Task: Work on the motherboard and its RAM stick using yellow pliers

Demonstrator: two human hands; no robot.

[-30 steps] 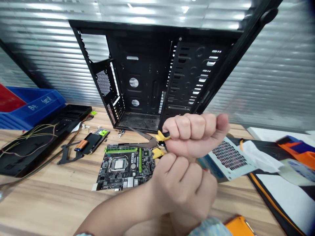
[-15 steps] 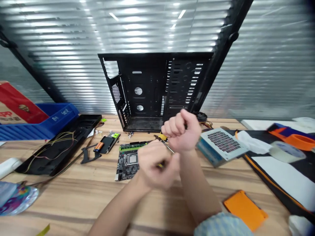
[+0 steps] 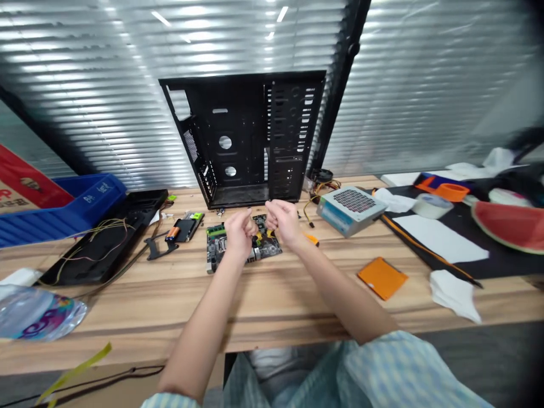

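A yellow-handled tool [image 3: 258,238] shows between the 2 hands, over the motherboard [image 3: 272,247]. The left hand [image 3: 240,228] is curled into a fist; the right hand [image 3: 284,220] has its fingers folded in. Whether either grip holds anything, I cannot tell. Behind stands a black computer case [image 3: 246,136]; farther left, a blue bin [image 3: 91,199] contains a red packet [image 3: 36,180].

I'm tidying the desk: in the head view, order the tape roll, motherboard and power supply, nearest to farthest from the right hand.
1. Motherboard, just below and left of the right hand.
2. Power supply, to the hand's right.
3. Tape roll, farther right, past the power supply.
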